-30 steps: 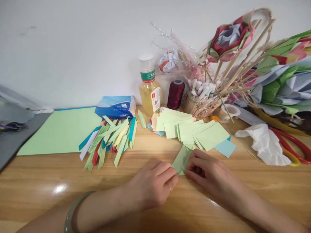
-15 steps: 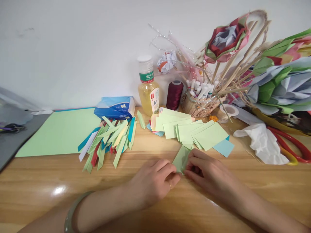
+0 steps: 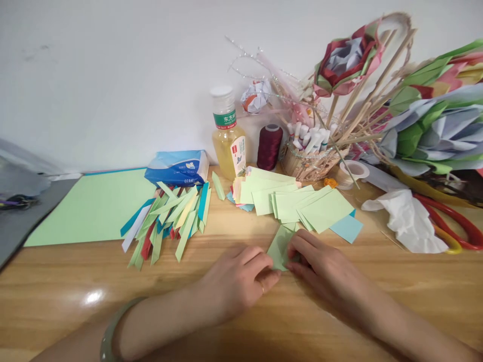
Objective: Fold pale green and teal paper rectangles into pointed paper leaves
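a: going from the left, what have we got on the bench (image 3: 56, 281)?

b: a big light-green paper sheet (image 3: 86, 213), then our heap of folded paper strips (image 3: 184, 213), lying in front of the blue tissue packet (image 3: 177, 167).

a: and our left hand (image 3: 241, 281)?

b: its fingers are bent, tips at the near left edge of the pale green paper slip (image 3: 277, 245). we can't tell whether they pinch it or only press it down.

a: where exactly does that slip sit?

b: on the bench between our two hands, just on the near side of the fanned green slips (image 3: 322, 208).

a: our right hand (image 3: 319, 261)?

b: fingers curled closed on the slip's right side, it seems; our knuckles partly hide the tips.

a: so which step do we take this to be?

b: folding, we'd judge, with the right side of the slip being turned in.

a: and the next move calls for what?

b: a steady left side, the edge lined up, then firm pressure along the crease, we'd say.

a: further right?

b: crumpled white tissue (image 3: 409, 221), then scissors (image 3: 458, 221) with red and yellow on the handles, both out of our hands.
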Motion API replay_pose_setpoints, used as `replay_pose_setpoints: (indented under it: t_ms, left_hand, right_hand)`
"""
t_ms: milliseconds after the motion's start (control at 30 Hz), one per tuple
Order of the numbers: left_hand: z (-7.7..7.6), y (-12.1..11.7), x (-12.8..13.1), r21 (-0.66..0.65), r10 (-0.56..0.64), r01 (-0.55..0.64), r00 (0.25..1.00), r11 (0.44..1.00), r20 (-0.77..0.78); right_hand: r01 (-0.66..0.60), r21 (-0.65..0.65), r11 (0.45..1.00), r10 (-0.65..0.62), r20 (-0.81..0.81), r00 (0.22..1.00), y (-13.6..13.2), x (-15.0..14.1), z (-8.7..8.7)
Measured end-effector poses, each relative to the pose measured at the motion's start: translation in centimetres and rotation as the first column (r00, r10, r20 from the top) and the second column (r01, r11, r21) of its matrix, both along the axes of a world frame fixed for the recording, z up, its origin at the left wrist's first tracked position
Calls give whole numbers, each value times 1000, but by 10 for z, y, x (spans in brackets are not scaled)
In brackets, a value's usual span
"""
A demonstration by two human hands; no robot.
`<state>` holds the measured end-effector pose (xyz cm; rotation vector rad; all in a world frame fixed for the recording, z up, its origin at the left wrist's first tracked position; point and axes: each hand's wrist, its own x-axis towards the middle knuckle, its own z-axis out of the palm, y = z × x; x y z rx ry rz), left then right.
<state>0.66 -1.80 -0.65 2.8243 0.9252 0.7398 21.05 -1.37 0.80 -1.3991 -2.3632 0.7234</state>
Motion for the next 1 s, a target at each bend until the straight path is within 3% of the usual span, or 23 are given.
replay_pose_setpoints:
  t_ms: [167,267,400,600,700,767,1000]
  left_hand:
    - [-1,4,-3,46,-22,23,1000,999,-22]
    - [-5,8,-9,134,-22,29,998,991,-55]
    - [-7,12,-14,158,30,-14,994,987,-102]
    - [-2,10,-14,103,-120,132,987,986,-110]
    - [0,10,-15,113,-145,153,986,982,-79]
    - [2,11,-16,116,-165,173,983,978,-79]
    - [11,18,-18,131,-209,225,970,965,-125]
  right_hand:
    - [-222,12,975,221,81,972,4,12,13]
    - [-370,123,921,356,117,927,4,14,20]
    - [-437,92,895,433,69,899,-7,4,23]
    - [-360,-25,933,359,-9,933,-12,1,18]
    - [-104,49,993,106,-25,994,-5,7,10]
    - [34,124,992,-35,0,999,-1,9,5]
    - [8,161,987,-7,-3,1000,-2,0,1]
